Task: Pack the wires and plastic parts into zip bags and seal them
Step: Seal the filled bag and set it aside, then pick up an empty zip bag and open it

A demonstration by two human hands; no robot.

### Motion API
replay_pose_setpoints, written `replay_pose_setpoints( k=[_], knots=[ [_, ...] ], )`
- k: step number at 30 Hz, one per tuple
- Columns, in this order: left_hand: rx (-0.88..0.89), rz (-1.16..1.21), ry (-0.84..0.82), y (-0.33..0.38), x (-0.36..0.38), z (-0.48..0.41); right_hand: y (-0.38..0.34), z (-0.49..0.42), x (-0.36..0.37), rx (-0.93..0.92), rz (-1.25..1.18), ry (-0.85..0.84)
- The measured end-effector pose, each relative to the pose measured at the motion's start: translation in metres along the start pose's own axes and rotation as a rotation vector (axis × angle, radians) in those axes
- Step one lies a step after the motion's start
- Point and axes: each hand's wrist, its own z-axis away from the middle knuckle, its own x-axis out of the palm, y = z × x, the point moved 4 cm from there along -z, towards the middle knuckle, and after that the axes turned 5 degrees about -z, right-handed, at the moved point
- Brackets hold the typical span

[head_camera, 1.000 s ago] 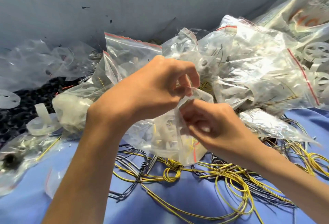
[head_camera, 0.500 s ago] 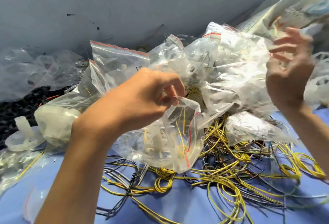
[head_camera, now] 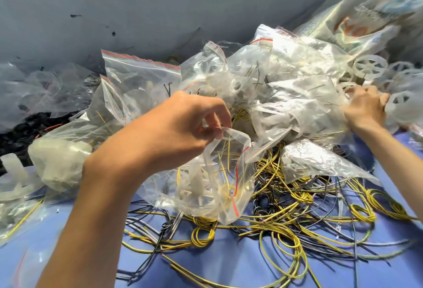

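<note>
My left hand (head_camera: 180, 125) pinches the open rim of a clear zip bag (head_camera: 206, 187) with a red seal line. The bag hangs in the middle and holds yellow wire and white plastic parts. My right hand (head_camera: 364, 109) is far to the right, its fingers curled round a white plastic wheel part (head_camera: 399, 107) in the pile there. Loose yellow and dark wires (head_camera: 281, 219) lie tangled on the blue surface below the bag.
A heap of filled zip bags (head_camera: 286, 86) rises behind the hands, with more bags (head_camera: 139, 79) at the left. White wheel parts (head_camera: 369, 67) lie at the right. A grey wall (head_camera: 137, 8) stands behind. White parts (head_camera: 16, 173) lie at the left edge.
My right hand has let go of the bag, swung up to the right, then come down onto a white plastic part. My left hand keeps hold of the bag's rim.
</note>
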Motion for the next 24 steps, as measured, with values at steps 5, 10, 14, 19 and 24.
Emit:
replay_pose_setpoints(
  k=[5, 10, 14, 19, 24],
  knots=[
    [-0.004, 0.014, -0.004, -0.001, 0.0, 0.003, 0.005, 0.005, -0.005, -0.063, -0.04, 0.028],
    [-0.013, 0.03, 0.01, -0.005, -0.002, 0.005, -0.01, 0.015, -0.046, -0.346, -0.248, 0.308],
    [-0.042, 0.045, 0.021, -0.007, -0.002, 0.003, -0.068, 0.057, -0.091, -0.596, -0.578, 0.289],
    [-0.113, -0.037, -0.017, -0.01, 0.003, 0.002, -0.165, 0.156, -0.101, -0.428, -1.473, -0.627],
    [-0.184, 0.065, -0.017, -0.022, -0.001, 0.011, -0.225, 0.211, -0.101, -0.116, -1.797, -1.109]
  ],
)
